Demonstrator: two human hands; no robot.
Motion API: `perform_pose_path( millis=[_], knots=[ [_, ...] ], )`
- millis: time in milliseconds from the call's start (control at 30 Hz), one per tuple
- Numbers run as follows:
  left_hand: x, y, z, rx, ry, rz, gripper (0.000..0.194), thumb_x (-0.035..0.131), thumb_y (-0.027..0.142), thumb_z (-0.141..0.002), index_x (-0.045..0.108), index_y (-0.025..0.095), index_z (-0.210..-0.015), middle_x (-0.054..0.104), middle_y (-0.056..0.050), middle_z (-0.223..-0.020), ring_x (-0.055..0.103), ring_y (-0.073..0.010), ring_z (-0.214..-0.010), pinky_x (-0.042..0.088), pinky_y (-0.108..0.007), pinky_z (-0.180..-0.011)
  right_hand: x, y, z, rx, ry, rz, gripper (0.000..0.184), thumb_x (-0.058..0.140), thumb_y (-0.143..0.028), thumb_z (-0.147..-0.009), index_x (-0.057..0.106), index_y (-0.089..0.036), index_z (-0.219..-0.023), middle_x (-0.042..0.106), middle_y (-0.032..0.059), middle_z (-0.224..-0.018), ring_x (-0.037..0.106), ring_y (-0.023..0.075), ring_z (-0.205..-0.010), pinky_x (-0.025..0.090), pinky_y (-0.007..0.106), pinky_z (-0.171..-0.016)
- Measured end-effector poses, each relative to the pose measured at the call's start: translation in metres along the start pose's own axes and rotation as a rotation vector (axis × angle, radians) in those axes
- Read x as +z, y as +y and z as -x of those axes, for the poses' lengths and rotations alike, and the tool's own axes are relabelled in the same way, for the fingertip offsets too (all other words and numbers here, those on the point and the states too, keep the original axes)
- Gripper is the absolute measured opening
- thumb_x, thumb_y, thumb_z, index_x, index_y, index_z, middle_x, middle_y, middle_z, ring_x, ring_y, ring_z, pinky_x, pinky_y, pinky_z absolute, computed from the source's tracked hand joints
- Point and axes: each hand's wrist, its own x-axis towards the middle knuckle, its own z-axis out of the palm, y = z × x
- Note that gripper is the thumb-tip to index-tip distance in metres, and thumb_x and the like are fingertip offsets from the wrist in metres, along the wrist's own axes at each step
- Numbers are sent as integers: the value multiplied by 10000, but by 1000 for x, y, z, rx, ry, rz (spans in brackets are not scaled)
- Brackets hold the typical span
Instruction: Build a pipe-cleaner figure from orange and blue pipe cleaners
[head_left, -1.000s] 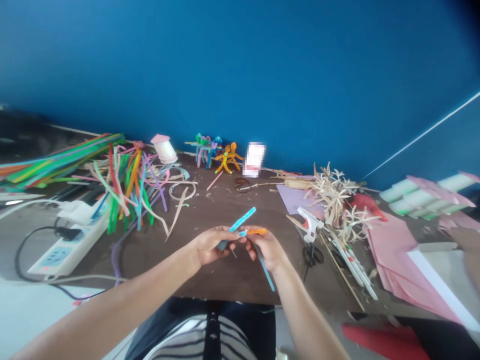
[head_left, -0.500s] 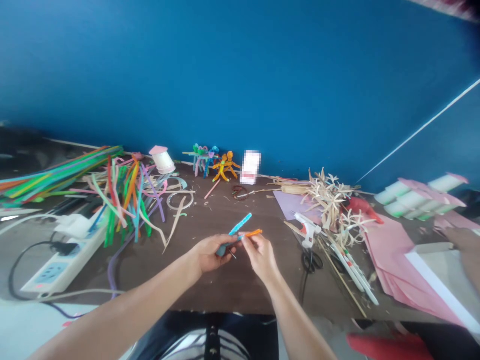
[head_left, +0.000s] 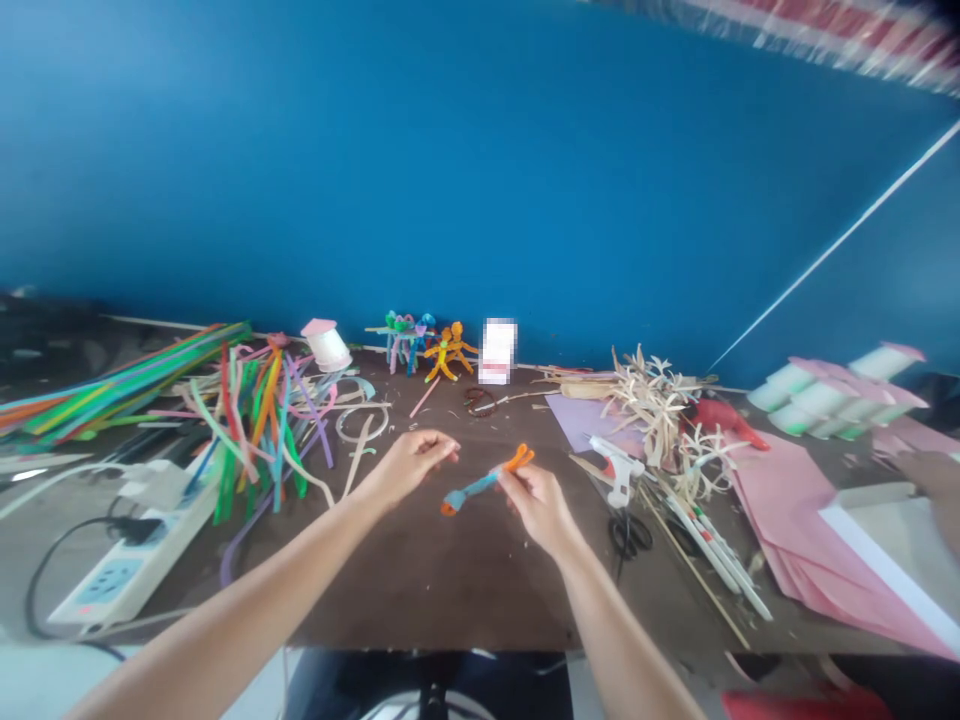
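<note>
Right grip (head_left: 537,506), twisted fuzzy pipe cleaner (head_left: 480,486)

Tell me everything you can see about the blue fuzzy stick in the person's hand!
It's a blue pipe cleaner, short, fuzzy-looking and slanted. One end has an orange fork shaped like a V. The other end has a round blue lump with an orange tip. The right hand pinches it near the fork and holds it up over the brown table. The left hand is open close by, but not touching it.
</note>
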Motion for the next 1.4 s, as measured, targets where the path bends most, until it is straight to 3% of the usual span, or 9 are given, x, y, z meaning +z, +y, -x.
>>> perform_pose_path(
  millis=[100, 267, 433, 567, 767, 933, 1233, 1400],
  knots=[
    [7, 23, -1, 48, -224, 50, 323, 545, 417, -707, 647, 151, -859, 663, -44, -792, 518, -112, -595, 336, -184, -471, -5, -15, -4, -123, -34, 60, 284, 475, -364, -817, 651, -143, -852, 569, 4, -624, 512, 113, -546, 397, 204, -523],
    [26, 34, -4, 59, -304, 248, 360, 615, 365, -676, 613, 143, -960, 661, -47, -719, 568, -116, -615, 390, -184, -517, -11, -23, -17, -200, 40, 114, 282, 458, -348, -829, 646, -159, -737, 624, 21, -661, 568, 149, -637, 424, 233, -619],
    [36, 25, -15, 70, -163, 388, 451, 665, 324, -635, 586, 119, -1029, 651, -47, -696, 583, -125, -642, 418, -201, -566, -10, -21, -28, -192, 60, 100, 191, 473, -308, -815, 595, -161, -827, 640, 25, -684, 600, 154, -642, 441, 242, -623],
    [38, 19, -20, 77, -86, 452, 379, 670, 288, -623, 626, 112, -957, 645, -40, -697, 571, -111, -661, 413, -193, -615, -6, -17, -35, -207, 94, 108, 148, 471, -164, -769, 529, -171, -905, 640, 23, -740, 616, 149, -680, 454, 243, -644],
    [37, 7, -31, 91, -15, 286, 238, 639, 295, -647, 663, 104, -788, 604, -21, -597, 497, -85, -531, 344, -177, -482, -3, -13, -42, -281, 186, 423, 144, 465, -123, -737, 567, -193, -810, 652, 23, -768, 606, 161, -700, 431, 251, -663],
    [38, -7, -44, 161, 73, 187, 174, 631, 294, -648, 662, 124, -662, 628, -29, -611, 529, -111, -557, 389, -195, -524, 1, -8, -47, -296, 219, 543, 137, 457, -136, -756, 579, -197, -747, 646, 21, -707, 591, 153, -629, 403, 226, -597],
    [34, -34, -46, 258, 260, 38, 165, 651, 297, -636, 705, 164, -717, 640, -24, -636, 558, -145, -609, 430, -222, -601, 21, 17, -51, -400, 243, 624, 173, 450, -159, -811, 603, -204, -744, 632, 34, -712, 577, 155, -668, 393, 229, -624],
    [30, -37, -44, 260, 219, -20, 217, 648, 288, -641, 707, 176, -818, 640, -26, -666, 545, -141, -595, 421, -218, -580, 30, 34, -48, -423, 293, 591, 206, 412, -157, -839, 610, -189, -793, 615, 58, -738, 561, 166, -709, 409, 254, -660]
  ],
)
